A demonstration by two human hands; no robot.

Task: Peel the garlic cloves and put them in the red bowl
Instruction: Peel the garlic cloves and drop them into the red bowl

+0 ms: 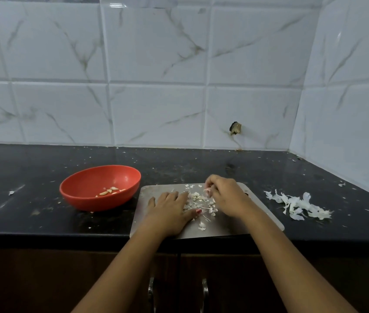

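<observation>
The red bowl (100, 190) sits on the black counter, left of a grey cutting board (258, 219), and holds several peeled garlic cloves (109, 191). On the board lies a small heap of garlic cloves and skin scraps (198, 198). My left hand (170, 210) lies flat on the board with fingers stretched toward the heap. My right hand (224, 195) has its fingers curled and pinches a small garlic clove (207, 191) just above the heap.
A pile of white garlic skins (297, 205) lies on the counter right of the board. Tiled walls close the back and the right side. The counter's front edge runs just under the board, with cabinet handles (204, 292) below.
</observation>
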